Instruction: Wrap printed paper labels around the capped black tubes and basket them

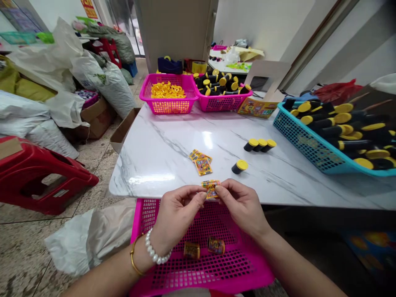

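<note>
So you've got both hands up at the near edge of the counter (161,144), and each one has a grip on the same little printed wrapper (211,188). Your left hand (179,210) has thumb and fingers pinched on one side of it, your right hand (243,206) has thumb and fingers closed on the other. The wrapper sits right at the counter's near edge in this view; can't tell if it's touching the top.

A few loose wrappers (203,166) lie on the counter just past your fingers, overlapping a bit. Also on the counter, to the right of those, there's a single black canister with a yellow lid (239,166), and farther back from the counter's near edge a row of three more canisters (260,145), side by side.

Below the counter's near edge, under your wrists, is a big pink basket (137,222) with two canisters in printed wraps (204,247) lying in it, apart from each other.

At the counter's far edge you've got a pink basket of yellow ring-like bits (168,90) right next to another pink basket full of black canisters (222,101). The blue basket (305,138) at the counter's right side is heaped with more of them. Off the counter's left side there's a red stool (43,173) on the floor.
</note>
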A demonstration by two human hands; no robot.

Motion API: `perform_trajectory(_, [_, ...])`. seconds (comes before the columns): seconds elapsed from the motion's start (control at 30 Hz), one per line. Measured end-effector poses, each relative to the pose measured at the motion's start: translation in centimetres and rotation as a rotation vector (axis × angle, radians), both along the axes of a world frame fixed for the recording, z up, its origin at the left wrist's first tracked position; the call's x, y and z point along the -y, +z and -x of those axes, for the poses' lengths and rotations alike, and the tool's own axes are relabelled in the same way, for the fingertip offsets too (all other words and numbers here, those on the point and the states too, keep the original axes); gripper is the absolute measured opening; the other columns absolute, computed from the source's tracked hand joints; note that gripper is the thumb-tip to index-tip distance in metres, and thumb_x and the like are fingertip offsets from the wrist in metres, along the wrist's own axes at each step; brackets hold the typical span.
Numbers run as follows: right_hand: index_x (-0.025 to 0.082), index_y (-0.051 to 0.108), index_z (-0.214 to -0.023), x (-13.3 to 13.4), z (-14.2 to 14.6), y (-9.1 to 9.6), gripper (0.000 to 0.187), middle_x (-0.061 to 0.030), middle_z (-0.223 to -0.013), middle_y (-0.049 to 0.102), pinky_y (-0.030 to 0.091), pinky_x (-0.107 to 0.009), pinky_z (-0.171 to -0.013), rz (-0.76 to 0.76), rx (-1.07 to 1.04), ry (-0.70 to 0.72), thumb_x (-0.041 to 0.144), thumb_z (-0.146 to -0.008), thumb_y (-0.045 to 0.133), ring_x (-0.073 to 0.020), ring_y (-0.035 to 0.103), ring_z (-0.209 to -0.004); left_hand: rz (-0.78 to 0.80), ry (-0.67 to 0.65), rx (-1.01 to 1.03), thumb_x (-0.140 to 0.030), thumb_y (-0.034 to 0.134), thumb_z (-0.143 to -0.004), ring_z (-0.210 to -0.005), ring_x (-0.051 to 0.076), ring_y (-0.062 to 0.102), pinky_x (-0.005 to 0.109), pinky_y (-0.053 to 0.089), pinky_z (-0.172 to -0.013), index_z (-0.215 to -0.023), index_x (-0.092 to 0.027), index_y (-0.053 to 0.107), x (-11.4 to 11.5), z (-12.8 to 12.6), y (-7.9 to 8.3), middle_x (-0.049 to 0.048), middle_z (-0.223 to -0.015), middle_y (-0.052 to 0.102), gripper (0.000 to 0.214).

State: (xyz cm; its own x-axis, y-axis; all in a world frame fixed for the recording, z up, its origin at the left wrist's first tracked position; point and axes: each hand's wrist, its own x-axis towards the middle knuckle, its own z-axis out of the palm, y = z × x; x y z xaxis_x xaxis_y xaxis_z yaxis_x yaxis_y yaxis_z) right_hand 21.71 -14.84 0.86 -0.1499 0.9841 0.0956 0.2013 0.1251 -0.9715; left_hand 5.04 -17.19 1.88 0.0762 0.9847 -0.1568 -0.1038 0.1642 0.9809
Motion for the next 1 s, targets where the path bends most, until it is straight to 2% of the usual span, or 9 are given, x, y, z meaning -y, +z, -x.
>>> perform_trajectory(0.17, [0.020, 0.064, -0.074, 0.1, -0.3, -0.3, 0.018, 0.0026, -0.065, 0.060, 0.042, -0.022, -0.055, -0.060, -0.003, -0.063, 0.032, -0.087, 0.061, -0.0099, 0.050, -0.059, 0.133, 0.015, 0.127, -0.038, 0.069, -0.079, -0.036, 0.003, 0.032, 0.016, 0.024, -0.035, -0.080, -0.014, 0.064, -0.6, 0.3, -0.5, -0.0077, -0.043, 0.043, 0.024])
perform_trajectory(0.33, [0.020, 0.064, -0.075, 0.2, -0.3, -0.9, 0.018, 0.0015, -0.067, 0.060, 0.043, -0.024, -0.056, -0.086, 0.030, -0.031, 0.031, -0.089, 0.060, -0.0113, 0.051, -0.061, 0.158, 0.010, 0.148, -0.036, 0.072, -0.076, -0.036, 0.003, 0.033, 0.015, 0.024, -0.036, -0.088, -0.013, 0.068, -0.6, 0.2, -0.5, -0.0076, -0.043, 0.044, 0.026])
perform_trajectory(0.6, [0.020, 0.065, -0.082, 0.5, -0.2, -0.2, 0.011, -0.0018, -0.073, 0.062, 0.048, -0.029, -0.062, -0.398, 0.292, 0.117, 0.024, -0.089, 0.058, -0.0145, 0.058, -0.068, 0.186, 0.012, 0.088, -0.033, 0.075, -0.073, -0.037, 0.004, 0.040, 0.015, 0.027, -0.036, -0.081, -0.013, 0.069, -0.8, 1.0, -0.9, -0.0046, -0.043, 0.050, 0.023])
perform_trajectory(0.67, [0.021, 0.067, -0.093, -0.8, -1.7, 0.4, 0.010, -0.0069, -0.092, 0.066, 0.051, -0.036, -0.077, -0.538, 0.441, 0.028, 0.027, -0.087, 0.061, -0.0198, 0.061, -0.085, 0.194, -0.006, 0.098, -0.033, 0.073, -0.075, -0.035, 0.004, 0.041, 0.015, 0.025, -0.035, -0.080, -0.013, 0.067, -1.0, 1.4, -0.9, -0.0039, -0.045, 0.053, 0.022])
perform_trajectory(0.73, [0.021, 0.067, -0.107, -2.8, -3.7, 0.8, 0.026, -0.0126, -0.116, 0.062, 0.045, -0.048, -0.094, -0.643, 0.668, -0.176, 0.031, -0.082, 0.067, -0.0280, 0.057, -0.105, 0.206, -0.019, 0.146, -0.032, 0.072, -0.076, -0.033, 0.003, 0.040, 0.014, 0.023, -0.034, -0.081, -0.014, 0.064, -1.3, 1.6, -0.8, -0.0044, -0.046, 0.055, 0.021])
perform_trajectory(0.8, [0.020, 0.067, -0.112, -4.6, -5.6, 0.9, 0.034, -0.0143, -0.124, 0.059, 0.041, -0.055, -0.098, -0.615, 0.838, -0.264, 0.030, -0.080, 0.067, -0.0325, 0.056, -0.108, 0.246, -0.027, 0.221, -0.031, 0.072, -0.076, -0.032, 0.002, 0.040, 0.013, 0.021, -0.032, -0.081, -0.015, 0.060, -1.6, 1.8, -0.7, -0.0053, -0.047, 0.055, 0.021])
perform_trajectory(0.87, [0.019, 0.068, -0.108, -5.6, -6.6, 0.8, 0.029, -0.0130, -0.112, 0.065, 0.045, -0.053, -0.093, -0.508, 0.829, -0.231, 0.028, -0.080, 0.065, -0.0311, 0.060, -0.101, 0.305, -0.041, 0.296, -0.030, 0.072, -0.076, -0.030, 0.002, 0.038, 0.013, 0.017, -0.031, -0.081, -0.016, 0.058, -2.1, 1.8, -0.6, -0.0061, -0.046, 0.054, 0.021])
perform_trajectory(0.93, [0.019, 0.068, -0.104, -5.5, -6.7, 0.8, 0.026, -0.0096, -0.097, 0.069, 0.052, -0.045, -0.085, -0.332, 0.613, -0.162, 0.029, -0.080, 0.065, -0.0267, 0.064, -0.091, 0.376, -0.062, 0.366, -0.028, 0.072, -0.076, -0.029, 0.002, 0.036, 0.013, 0.014, -0.030, -0.081, -0.016, 0.057, -2.5, 1.9, -0.5, -0.0066, -0.043, 0.051, 0.020])
perform_trajectory(1.0, [0.020, 0.066, -0.105, -4.5, -5.9, 0.9, 0.028, -0.0072, -0.093, 0.070, 0.055, -0.037, -0.074, -0.116, 0.256, -0.069, 0.034, -0.081, 0.066, -0.0220, 0.066, -0.083, 0.435, -0.082, 0.424, -0.026, 0.071, -0.075, -0.029, 0.001, 0.034, 0.013, 0.011, -0.029, -0.080, -0.016, 0.056, -2.9, 1.8, -0.5, -0.0069, -0.041, 0.049, 0.019])
